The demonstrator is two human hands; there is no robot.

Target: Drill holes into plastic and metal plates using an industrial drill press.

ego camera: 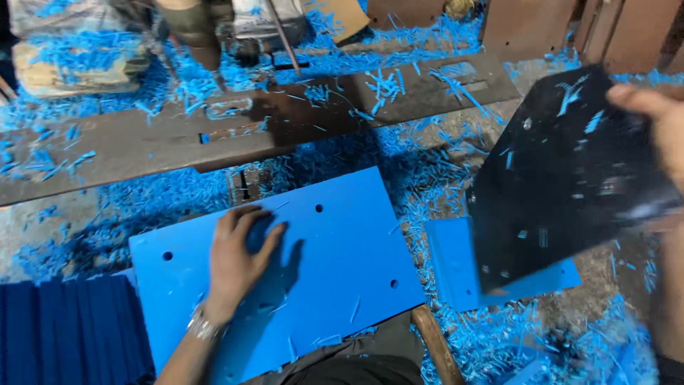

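Left hand [239, 260] flat, fingers spread, pressing on the blue sheet [320, 285] at lower centre, clamped on nothing. Right hand [659, 125] at the right edge pinching the top corner of a dark panel [563, 185], thumb over its rim, panel tilted and blurred above a smaller blue piece [456, 271]. Likely risks: thin corner pinch slipping, panel dropping edge-first onto the sheet or the left fingers; sharp edges cutting skin. Blue shavings [427, 178] everywhere, apt to let the sheet slide. Long brown bar [178, 135] across the upper left.
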